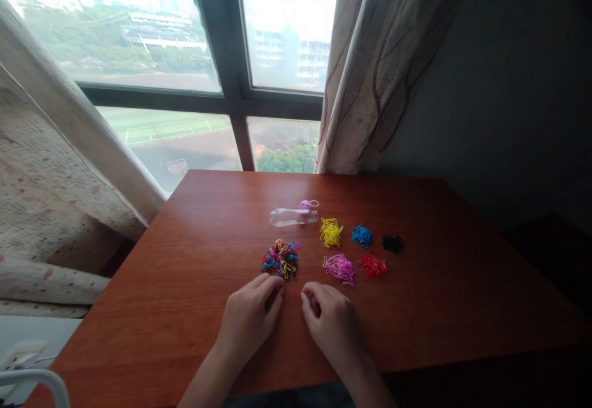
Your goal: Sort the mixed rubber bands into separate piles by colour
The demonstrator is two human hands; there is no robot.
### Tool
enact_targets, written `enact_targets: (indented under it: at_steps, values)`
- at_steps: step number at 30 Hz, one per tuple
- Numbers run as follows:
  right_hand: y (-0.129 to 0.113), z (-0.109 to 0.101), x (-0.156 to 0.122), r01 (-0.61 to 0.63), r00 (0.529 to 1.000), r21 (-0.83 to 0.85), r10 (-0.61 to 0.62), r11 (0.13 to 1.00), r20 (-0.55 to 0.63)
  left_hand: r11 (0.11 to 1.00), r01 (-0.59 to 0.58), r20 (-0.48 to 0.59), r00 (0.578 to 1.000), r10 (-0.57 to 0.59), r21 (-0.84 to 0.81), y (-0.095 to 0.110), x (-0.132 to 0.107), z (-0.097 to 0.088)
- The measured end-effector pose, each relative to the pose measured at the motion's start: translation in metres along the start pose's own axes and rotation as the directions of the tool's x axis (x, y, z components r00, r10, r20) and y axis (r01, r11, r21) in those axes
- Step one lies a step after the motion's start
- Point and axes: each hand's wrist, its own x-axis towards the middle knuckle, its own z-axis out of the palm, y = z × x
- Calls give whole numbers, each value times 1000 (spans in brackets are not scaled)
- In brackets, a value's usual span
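Note:
My left hand [252, 315] rests on the wooden table [185, 272] with its fingers curled under, just below a mixed pile of small coloured rubber bands [281, 258]. My right hand [330, 322] lies beside it with its fingers curled too; whether they pinch a band is hidden. Sorted little heaps sit to the right: yellow [331, 232], blue [361, 236], black [393, 243], pink [339, 267] and red [372, 265]. A clear plastic bottle [293, 216] lies on its side behind the piles, with its pink cap [308, 204] next to it.
The table stands against a large window [222, 57] with curtains [374, 69] on both sides. A dark wall is on the right. A patterned fabric surface [41, 223] lies at the left, and a white curved bar [41, 380] shows at the bottom left corner.

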Motion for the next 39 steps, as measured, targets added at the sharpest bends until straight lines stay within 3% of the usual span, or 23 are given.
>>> enact_targets:
  at_steps: [5,12,17,31,34,39]
  values:
    - [19,-15,-12,-111,980,147,133,983,-150,1000,-23,14,1000,22,21,1,0,0]
    - [86,-65,-13,-333,867,-10,302,943,-397,998,-40,17,999,39,40,2,1,-1]
    - [110,-82,-5,-424,829,-60,360,904,-429,998,-41,17,999,40,47,2,2,-2]
    - [84,-61,-5,-328,873,-13,298,945,-385,998,-46,2,999,46,38,3,2,-2]
    - [63,-47,-5,-236,918,34,235,971,-321,999,-42,3,999,42,33,3,2,-2]
    - [27,-18,-4,-22,990,49,29,999,-141,999,-33,-62,998,30,-42,0,0,-2]
